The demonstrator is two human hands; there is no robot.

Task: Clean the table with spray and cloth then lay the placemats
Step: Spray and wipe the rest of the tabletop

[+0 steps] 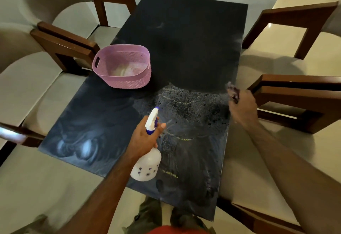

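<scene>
A black table (193, 45) runs away from me, with wet spray droplets (186, 103) across its near right part. My left hand (144, 138) grips a white spray bottle (146, 167) with a purple-and-white nozzle, held above the table's near middle and pointing away. My right hand (241, 108) is over the table's right edge and holds a dark, blurred cloth (232, 91) bunched in its fingers. A pink plastic basket (122, 66) stands on the left side of the table, with pale folded things inside that I cannot make out.
Wooden chairs with pale cushions stand on both sides: two on the left (64, 44) and two on the right (295, 101). A further chair (258, 215) is at the near right corner. The floor is pale tile.
</scene>
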